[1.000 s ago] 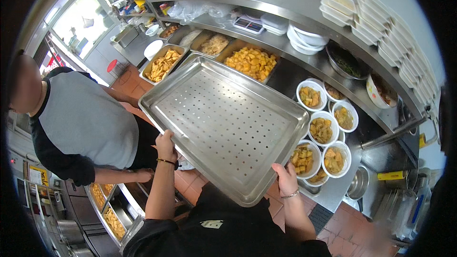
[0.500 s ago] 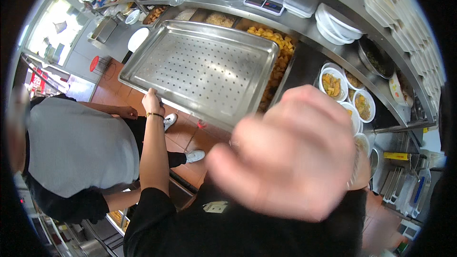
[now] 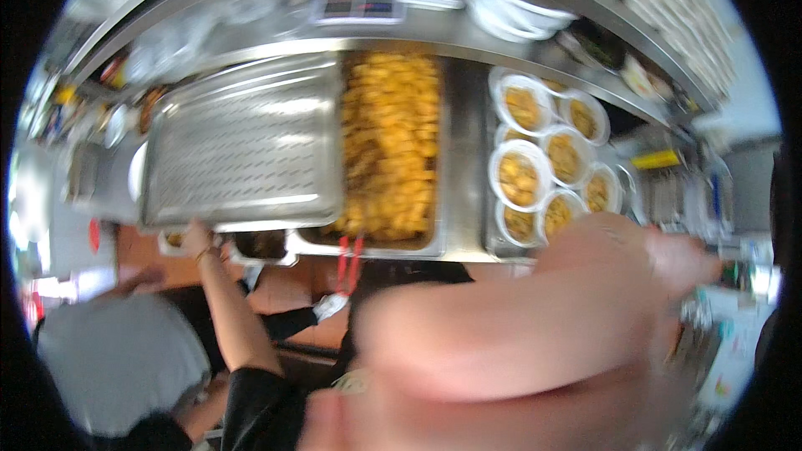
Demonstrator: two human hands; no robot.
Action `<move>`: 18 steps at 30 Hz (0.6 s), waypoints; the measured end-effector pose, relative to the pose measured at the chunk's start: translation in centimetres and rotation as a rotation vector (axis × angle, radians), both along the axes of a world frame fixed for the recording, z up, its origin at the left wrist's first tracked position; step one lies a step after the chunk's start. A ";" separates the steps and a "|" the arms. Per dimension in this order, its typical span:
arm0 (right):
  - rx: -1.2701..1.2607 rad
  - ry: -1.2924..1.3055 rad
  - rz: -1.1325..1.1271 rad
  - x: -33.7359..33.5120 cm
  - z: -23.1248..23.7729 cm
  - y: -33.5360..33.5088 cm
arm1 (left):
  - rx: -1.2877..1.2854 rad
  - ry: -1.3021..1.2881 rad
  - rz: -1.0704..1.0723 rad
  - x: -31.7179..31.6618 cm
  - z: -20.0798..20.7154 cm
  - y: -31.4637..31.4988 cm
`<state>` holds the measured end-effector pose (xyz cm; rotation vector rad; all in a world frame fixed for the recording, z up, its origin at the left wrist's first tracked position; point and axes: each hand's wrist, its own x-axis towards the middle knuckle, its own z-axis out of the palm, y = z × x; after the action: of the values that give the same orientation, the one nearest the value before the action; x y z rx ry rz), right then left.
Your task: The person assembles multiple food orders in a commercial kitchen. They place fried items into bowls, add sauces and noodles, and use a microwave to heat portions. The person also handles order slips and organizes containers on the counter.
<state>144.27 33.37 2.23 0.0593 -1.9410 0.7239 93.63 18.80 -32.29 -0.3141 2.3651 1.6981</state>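
- Holding the perforated metal tray (image 3: 242, 146) by its near edge, the left hand (image 3: 197, 240) alone now carries it; fingers curl around the rim.
- Tray now hovers beside the pan of fried food (image 3: 391, 146) on the desk.
- Right hand (image 3: 681, 259) has let go, swinging away blurred; finger state unclear.

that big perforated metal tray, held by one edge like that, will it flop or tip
The perforated metal tray looks like rigid sheet steel, so it probably won't flop. Only the left hand grips its near edge, so it may tip away. It appears empty, so likely light for its size. The right hand is blurred, off the tray.
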 end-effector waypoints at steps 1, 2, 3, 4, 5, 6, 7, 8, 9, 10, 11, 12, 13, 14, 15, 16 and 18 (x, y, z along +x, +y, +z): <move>-0.018 0.050 -0.003 -0.1 -0.5 0.7 | 0.038 -0.017 -0.011 -0.9 -0.5 0.0; -0.029 0.096 -0.009 0.0 -1.1 1.5 | 0.072 -0.039 -0.019 -1.5 -1.0 0.0; -0.026 0.141 -0.013 0.4 -1.6 2.3 | 0.106 -0.063 -0.028 -1.9 -1.4 -0.1; -0.016 0.174 -0.015 1.0 -2.1 3.0 | 0.124 -0.080 -0.034 -2.1 -1.5 -0.2; 0.006 0.184 -0.017 2.1 -2.6 3.6 | 0.136 -0.101 -0.038 -2.1 -1.6 -0.4; 0.050 0.149 -0.014 3.6 -3.2 4.1 | 0.142 -0.120 -0.033 -1.9 -1.3 -0.5; 0.093 0.043 0.003 5.8 -3.9 4.4 | 0.149 -0.124 -0.013 -1.4 -0.7 -0.7; 0.116 -0.069 0.025 7.8 -4.7 4.6 | 0.146 -0.107 0.010 -0.6 0.2 -0.4; 0.122 -0.142 -0.039 9.6 -6.3 5.7 | 0.112 -0.066 0.004 0.6 1.3 0.1; 0.111 -0.215 -0.070 11.6 -8.4 6.9 | 0.032 0.010 0.033 2.4 2.8 0.3; 0.013 -0.365 -0.203 14.5 -10.7 7.6 | -0.071 0.200 -0.080 4.8 4.2 1.0; -0.088 -0.515 -0.337 18.2 -13.2 8.1 | -0.296 0.363 -0.129 7.9 6.1 2.0; -0.359 -0.584 -0.422 22.1 -16.2 8.6 | -0.356 0.575 -0.153 11.4 8.2 3.3; -0.520 -0.692 -0.615 26.5 -19.2 8.7 | -0.379 0.822 -0.140 16.2 9.7 4.5; -0.501 -0.605 -0.854 31.0 -22.7 9.4 | -0.297 0.906 -0.289 21.9 10.6 6.0; -0.866 -0.714 -0.995 36.8 -25.8 9.8 | -0.204 0.984 -0.442 28.5 10.5 7.5; -0.934 -0.407 -1.366 47.6 -33.6 12.3 | -0.115 0.753 -1.000 42.7 8.4 9.5</move>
<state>191.86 45.67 -31.34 -1.8729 -1.3089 0.5806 136.29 28.32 -23.92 1.4664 2.3152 1.2384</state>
